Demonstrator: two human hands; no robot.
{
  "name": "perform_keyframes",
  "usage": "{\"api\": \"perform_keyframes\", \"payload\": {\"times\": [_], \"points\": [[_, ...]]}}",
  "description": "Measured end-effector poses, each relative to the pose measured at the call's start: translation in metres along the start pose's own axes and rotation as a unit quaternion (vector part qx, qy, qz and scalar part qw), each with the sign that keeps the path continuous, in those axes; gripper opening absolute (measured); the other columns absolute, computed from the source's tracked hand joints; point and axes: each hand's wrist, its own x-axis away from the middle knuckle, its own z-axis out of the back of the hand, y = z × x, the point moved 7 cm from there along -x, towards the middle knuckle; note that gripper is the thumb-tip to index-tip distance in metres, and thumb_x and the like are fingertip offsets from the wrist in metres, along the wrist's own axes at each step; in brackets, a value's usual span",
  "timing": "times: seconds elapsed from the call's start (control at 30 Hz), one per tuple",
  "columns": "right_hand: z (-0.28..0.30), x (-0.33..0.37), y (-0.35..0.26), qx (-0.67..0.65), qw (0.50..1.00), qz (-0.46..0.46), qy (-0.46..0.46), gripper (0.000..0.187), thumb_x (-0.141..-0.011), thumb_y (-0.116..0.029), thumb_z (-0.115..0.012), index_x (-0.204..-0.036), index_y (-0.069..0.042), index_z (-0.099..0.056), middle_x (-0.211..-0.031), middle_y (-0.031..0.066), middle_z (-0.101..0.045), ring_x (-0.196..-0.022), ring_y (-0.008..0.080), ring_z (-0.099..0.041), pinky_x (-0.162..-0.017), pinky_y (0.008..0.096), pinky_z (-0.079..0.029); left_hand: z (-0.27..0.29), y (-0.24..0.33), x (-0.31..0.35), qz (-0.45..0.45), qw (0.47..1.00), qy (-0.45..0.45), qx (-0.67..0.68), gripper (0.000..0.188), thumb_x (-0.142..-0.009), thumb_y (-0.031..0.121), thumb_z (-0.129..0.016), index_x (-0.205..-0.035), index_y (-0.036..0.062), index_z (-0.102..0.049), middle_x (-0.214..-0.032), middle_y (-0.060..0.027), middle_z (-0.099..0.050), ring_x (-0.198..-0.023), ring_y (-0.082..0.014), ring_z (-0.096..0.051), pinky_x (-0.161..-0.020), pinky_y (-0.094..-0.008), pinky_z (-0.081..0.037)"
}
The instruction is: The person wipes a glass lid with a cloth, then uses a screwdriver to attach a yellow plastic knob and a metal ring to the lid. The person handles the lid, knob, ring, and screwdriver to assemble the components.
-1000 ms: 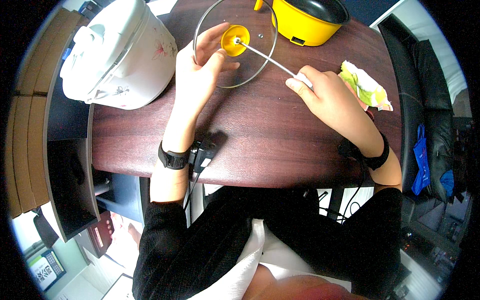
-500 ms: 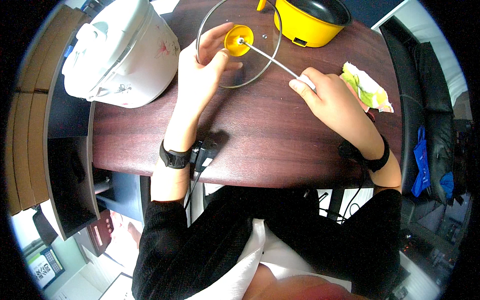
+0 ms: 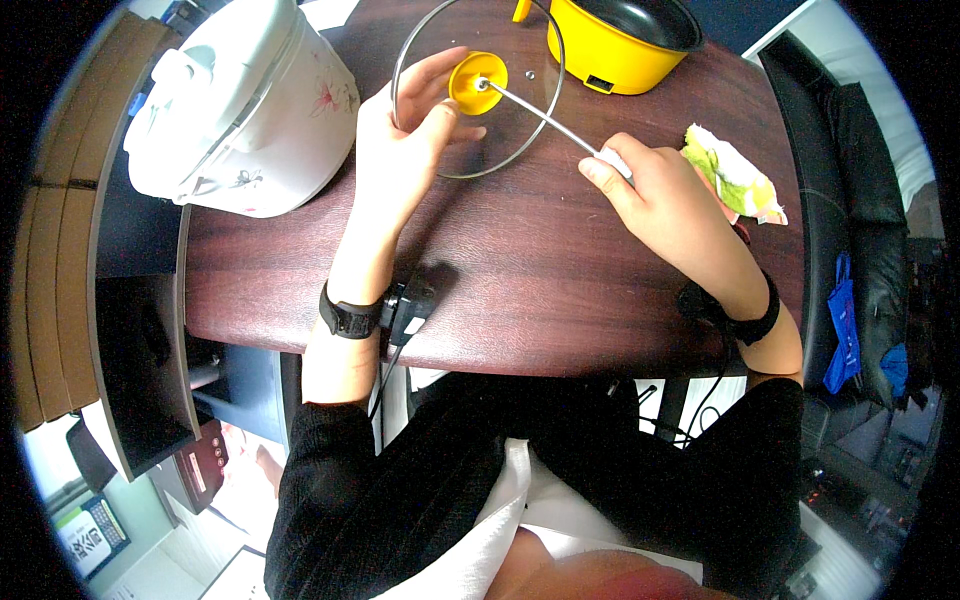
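A clear glass lid (image 3: pixel 520 125) with a metal rim is tilted up over the table, a round yellow knob (image 3: pixel 466 95) at its centre. My left hand (image 3: pixel 400 145) is closed on the lid, its thumb and fingers around the knob. A screwdriver (image 3: pixel 545 118) with a thin metal shaft and a pale handle is gripped in my right hand (image 3: pixel 660 190). Its tip meets the small metal screw in the middle of the knob. Most of the handle is hidden inside my right fist.
At the left stands a white rice cooker (image 3: pixel 250 130) with a flower pattern. A yellow electric pot (image 3: pixel 610 55) with a dark inside sits at the far right. On the table's right side lies a crumpled white and green cloth (image 3: pixel 735 175). Dark devices with cables hang at both wrists.
Hardly anything differs. The lid and knob have shifted very slightly toward me, and the screwdriver tip stays at the knob's centre.
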Motion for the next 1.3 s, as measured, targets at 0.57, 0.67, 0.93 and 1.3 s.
{"api": "perform_keyframes", "payload": {"times": [0.57, 0.67, 0.93, 1.3], "points": [[-0.018, -0.003, 0.001, -0.033, 0.999, 0.029, -0.018, 0.036, -0.093, -0.031, -0.059, -0.082, 0.003, -0.055, -0.066, 0.0236, -0.062, -0.065, 0.0426, -0.062, -0.058, 0.047, -0.051, -0.001, -0.004, 0.004, -0.008, 1.0, 0.01, -0.017, 0.042, -0.09, -0.006, -0.045, -0.131, -0.0027, -0.05, -0.128, -0.0175, -0.056, -0.11, -0.0241, -0.061, -0.083, -0.0355, -0.059], [-0.025, -0.005, 0.006, -0.019, 0.998, 0.014, -0.054, 0.038, -0.094, -0.033, -0.057, -0.08, 0.003, -0.054, -0.06, 0.0212, -0.06, -0.056, 0.0379, -0.063, -0.05, 0.0436, -0.05, -0.001, -0.009, 0.002, -0.002, 0.999, 0.011, -0.036, 0.041, -0.09, -0.006, -0.045, -0.131, -0.0024, -0.051, -0.129, -0.0173, -0.056, -0.107, -0.0244, -0.062, -0.083, -0.0369, -0.059], [-0.044, 0.001, 0.016, -0.24, 0.935, -0.148, -0.213, 0.031, -0.101, -0.03, -0.044, -0.088, -0.002, -0.051, -0.054, 0.0005, -0.045, -0.034, 0.0081, -0.044, -0.03, 0.0238, -0.033, -0.001, -0.015, 0.003, -0.011, 0.998, 0.025, -0.053, 0.043, -0.086, -0.006, -0.045, -0.127, -0.0008, -0.055, -0.123, -0.0151, -0.061, -0.109, -0.0208, -0.061, -0.081, -0.0288, -0.057], [-0.06, 0.002, 0.014, -0.466, 0.82, -0.187, -0.275, 0.044, -0.102, -0.042, -0.037, -0.093, -0.001, -0.05, -0.053, 0.001, -0.046, -0.032, 0.0076, -0.041, -0.027, 0.0234, -0.035, 0.005, -0.013, 0.001, -0.058, 0.984, 0.051, -0.158, 0.043, -0.08, -0.003, -0.049, -0.121, 0.0024, -0.062, -0.096, -0.0172, -0.071, -0.094, -0.0147, -0.067, -0.082, -0.0265, -0.05]]}}
